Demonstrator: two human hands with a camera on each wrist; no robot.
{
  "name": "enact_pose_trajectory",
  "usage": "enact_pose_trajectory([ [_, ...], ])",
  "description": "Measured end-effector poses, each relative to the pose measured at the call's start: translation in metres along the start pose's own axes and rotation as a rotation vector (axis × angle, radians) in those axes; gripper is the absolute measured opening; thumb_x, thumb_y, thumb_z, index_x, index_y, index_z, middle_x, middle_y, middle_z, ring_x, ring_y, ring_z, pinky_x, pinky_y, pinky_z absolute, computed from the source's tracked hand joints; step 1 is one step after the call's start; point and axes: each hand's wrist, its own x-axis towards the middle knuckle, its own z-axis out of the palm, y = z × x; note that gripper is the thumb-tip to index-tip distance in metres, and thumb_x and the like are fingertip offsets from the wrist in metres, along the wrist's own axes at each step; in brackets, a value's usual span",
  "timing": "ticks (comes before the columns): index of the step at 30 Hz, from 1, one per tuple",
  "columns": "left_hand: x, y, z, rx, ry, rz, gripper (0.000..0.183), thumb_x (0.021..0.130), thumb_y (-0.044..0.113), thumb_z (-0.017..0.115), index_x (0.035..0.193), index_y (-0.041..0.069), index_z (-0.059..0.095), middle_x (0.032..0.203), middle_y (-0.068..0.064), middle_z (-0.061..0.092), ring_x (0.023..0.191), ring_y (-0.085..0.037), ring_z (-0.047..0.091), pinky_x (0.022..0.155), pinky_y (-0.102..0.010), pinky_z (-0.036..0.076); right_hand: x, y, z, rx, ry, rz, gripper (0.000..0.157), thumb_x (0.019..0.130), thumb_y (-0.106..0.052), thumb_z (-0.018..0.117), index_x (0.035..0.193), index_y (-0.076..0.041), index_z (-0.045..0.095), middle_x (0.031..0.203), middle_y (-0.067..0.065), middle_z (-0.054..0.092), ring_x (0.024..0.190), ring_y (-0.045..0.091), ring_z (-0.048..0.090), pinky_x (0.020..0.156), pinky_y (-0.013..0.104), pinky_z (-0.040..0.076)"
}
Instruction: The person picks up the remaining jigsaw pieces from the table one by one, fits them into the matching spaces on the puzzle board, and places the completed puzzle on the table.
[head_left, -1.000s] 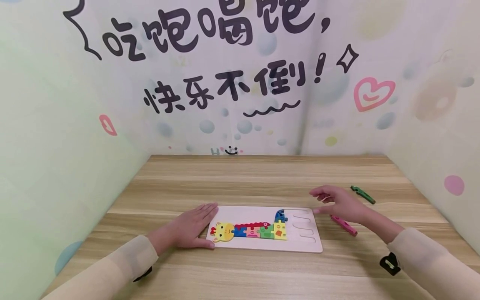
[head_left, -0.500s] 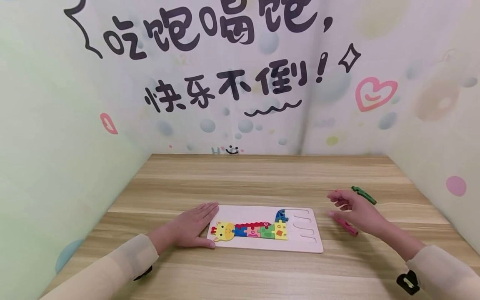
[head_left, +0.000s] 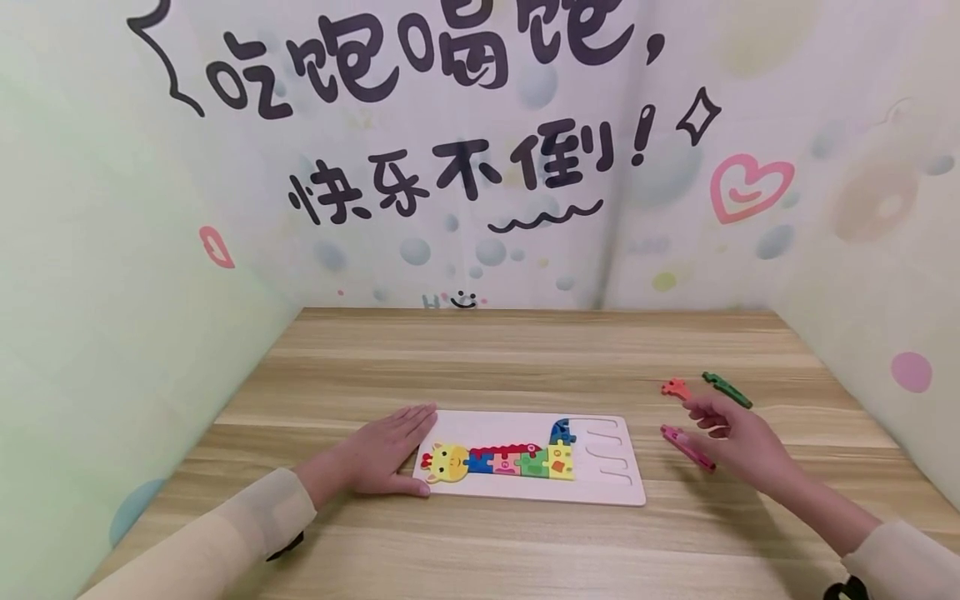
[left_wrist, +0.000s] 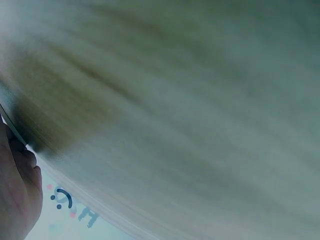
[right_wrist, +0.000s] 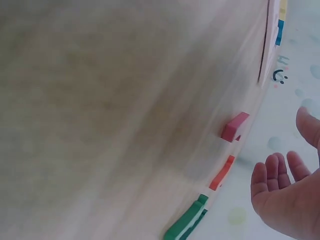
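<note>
A giraffe puzzle board (head_left: 495,423) lies on the table. Its yellow head, coloured neck pieces and a blue piece sit in place, beside bare outlined slots at the right end. My left hand (head_left: 386,450) rests with straight fingers along the board's left edge; the left wrist view catches only part of that hand (left_wrist: 22,185). Above the loose pieces hovers my right hand (head_left: 738,437), thumb apart from loosely bent fingers, holding nothing in the right wrist view. Beneath and around it lie a pink piece (head_left: 686,447), an orange-red piece (head_left: 676,388) partly hidden by the fingers, and a green piece (head_left: 727,389).
The wood-grain table (head_left: 480,358) meets a printed back wall (head_left: 450,267) with black lettering, and pale side walls stand to the left and right. A dark wrist strap (head_left: 846,588) shows by the right sleeve.
My right hand has moved right, from the board's right edge to over the loose pieces, uncovering part of the orange-red piece. The left hand and the board stay put.
</note>
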Motion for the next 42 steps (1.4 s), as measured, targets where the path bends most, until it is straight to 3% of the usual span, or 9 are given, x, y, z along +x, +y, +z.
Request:
enact_pose_trajectory([
  [6,0.000,-0.001,0.001,0.000,-0.001,-0.002,0.110,0.082,0.084,0.031,0.155,0.004,0.017,0.161,-0.009,0.014,0.147,-0.021,0.011,0.117,-0.038,0.016,-0.009,0.004,-0.001,-0.012,0.043,0.029,0.051,0.084,-0.023,0.079,0.121,0.004,0.058,0.110,0.017,0.062,0.093,0.024,0.057,0.072,0.019,0.050],
  [13,0.000,-0.001,0.003,-0.006,0.002,0.004,0.109,0.082,0.084,0.032,0.155,0.004,0.018,0.161,-0.010,0.014,0.147,-0.022,0.012,0.116,-0.039,0.016,-0.020,0.007,-0.001,0.009,0.003,0.086,0.047,0.085,-0.014,0.076,0.122,0.008,0.058,0.108,0.020,0.063,0.089,0.020,0.060,0.067,0.022,0.053],
  [20,0.000,0.000,0.003,-0.005,-0.011,-0.004,0.109,0.082,0.084,0.032,0.155,0.004,0.017,0.162,-0.009,0.013,0.147,-0.021,0.011,0.117,-0.038,0.015,-0.026,0.008,0.000,-0.004,-0.029,0.140,0.050,0.086,-0.022,0.076,0.122,0.008,0.057,0.106,0.016,0.062,0.092,0.026,0.060,0.065,0.023,0.051],
  [28,0.000,0.001,0.001,-0.004,-0.011,-0.004,0.109,0.082,0.083,0.032,0.155,0.004,0.017,0.162,-0.009,0.013,0.147,-0.022,0.011,0.117,-0.038,0.015,-0.030,0.011,0.002,-0.005,-0.056,0.210,0.050,0.087,-0.027,0.075,0.120,0.008,0.058,0.099,0.009,0.064,0.086,0.020,0.057,0.062,0.024,0.048],
  [42,0.001,-0.001,0.002,-0.002,-0.004,-0.002,0.109,0.082,0.084,0.032,0.155,0.004,0.017,0.161,-0.009,0.014,0.147,-0.021,0.011,0.117,-0.038,0.016,-0.033,0.019,0.009,-0.014,-0.066,0.187,0.045,0.083,-0.022,0.078,0.113,0.007,0.062,0.090,0.005,0.063,0.078,0.017,0.055,0.058,0.024,0.047],
])
